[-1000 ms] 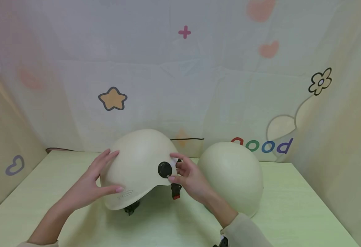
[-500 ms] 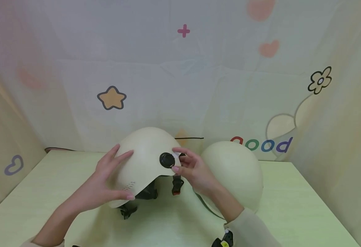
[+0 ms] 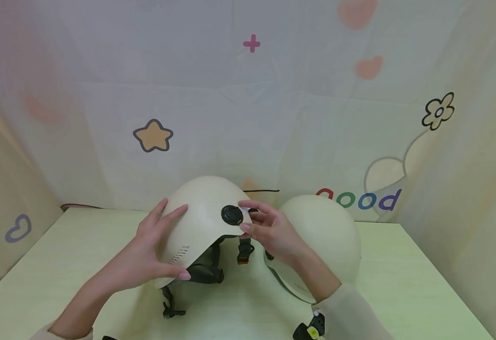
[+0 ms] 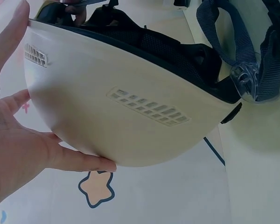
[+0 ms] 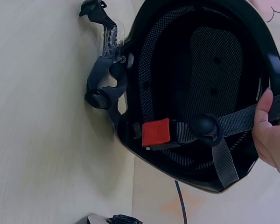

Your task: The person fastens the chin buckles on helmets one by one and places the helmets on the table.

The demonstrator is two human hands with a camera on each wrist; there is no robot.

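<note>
A cream helmet (image 3: 207, 208) is tilted up in the head view, showing black lining under its raised rim. My left hand (image 3: 156, 245) grips its left side, fingers spread on the shell and thumb at the lower rim beside the vent slots. At the opposite side my right hand (image 3: 275, 231) pinches the rim close to a black round disc (image 3: 232, 215). In the right wrist view that thumb presses inside the rim. Dark chin straps (image 4: 219, 28) hang loose, and a red buckle (image 5: 156, 132) lies across the dark padded interior (image 5: 214, 70).
A second cream helmet (image 3: 324, 241) sits close on the right, partly behind my right forearm. A black piece with a yellow spot (image 3: 313, 332) shows by my right sleeve. The pale green table (image 3: 409, 283) runs back to a printed cloth backdrop (image 3: 315, 118).
The gripped helmet has tilted so its near rim rises and more lining shows. It has shifted slightly right with both hands, and a strap now dangles lower at its left.
</note>
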